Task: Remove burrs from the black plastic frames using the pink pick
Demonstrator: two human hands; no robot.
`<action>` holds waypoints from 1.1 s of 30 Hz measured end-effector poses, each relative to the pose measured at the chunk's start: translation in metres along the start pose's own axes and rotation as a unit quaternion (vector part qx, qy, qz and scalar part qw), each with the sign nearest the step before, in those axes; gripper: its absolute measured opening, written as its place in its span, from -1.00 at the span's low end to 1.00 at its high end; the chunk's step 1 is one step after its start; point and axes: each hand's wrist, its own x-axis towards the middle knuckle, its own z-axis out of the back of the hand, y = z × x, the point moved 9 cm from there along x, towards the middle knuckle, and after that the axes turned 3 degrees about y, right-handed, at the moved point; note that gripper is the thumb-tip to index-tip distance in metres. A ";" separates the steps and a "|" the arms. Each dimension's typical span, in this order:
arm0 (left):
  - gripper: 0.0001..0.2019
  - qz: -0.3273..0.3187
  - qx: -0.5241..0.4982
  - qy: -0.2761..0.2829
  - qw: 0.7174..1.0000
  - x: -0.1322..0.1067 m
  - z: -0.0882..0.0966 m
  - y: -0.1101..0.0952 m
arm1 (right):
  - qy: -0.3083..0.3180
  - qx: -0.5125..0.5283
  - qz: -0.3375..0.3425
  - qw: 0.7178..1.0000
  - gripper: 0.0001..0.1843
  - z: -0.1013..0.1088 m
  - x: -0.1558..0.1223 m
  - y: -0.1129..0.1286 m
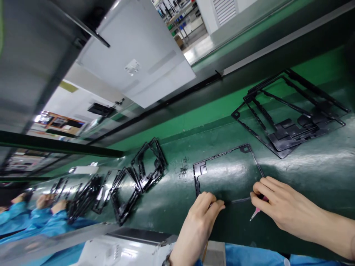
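A thin black rectangular plastic frame (222,153) lies flat on the green bench top, with the bench showing through its middle. My left hand (203,216) is closed at its near left corner, fingertips bent onto the edge and hiding that corner. At the near right corner is my right hand (280,201), its fingers wrapped round a slim pink tool (257,211) with a pale pointed tip. That tip points down toward me, just off the frame's near edge. Most of the tool is hidden in the hand.
More black frames (294,136) lie overlapping at the right, others (149,164) at the left. Thin black scraps (183,168) lie left of my frame. Farther left are co-workers' hands (44,200) and blue sleeves. A grey panel (144,55) hangs above the bench.
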 end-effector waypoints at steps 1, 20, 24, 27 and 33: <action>-0.76 0.004 -0.002 -0.009 1.000 -0.002 0.003 0.006 | -0.003 -0.003 0.001 1.000 -0.70 0.001 0.000 0.000; -0.86 0.066 -0.237 -0.130 0.960 -0.015 0.000 0.028 | -0.001 0.008 0.008 1.000 -0.74 0.003 0.004 0.003; -0.84 0.040 -0.079 -0.123 0.988 -0.027 0.020 0.033 | 0.004 0.010 0.012 1.000 -0.75 0.001 0.004 0.003; -0.83 0.018 -0.026 -0.090 0.995 -0.027 0.016 0.020 | 0.007 0.010 0.013 1.000 -0.75 0.001 0.003 0.003; -0.84 0.019 0.056 -0.070 0.996 -0.033 0.016 0.017 | 0.005 0.009 0.017 1.000 -0.74 0.002 0.001 0.003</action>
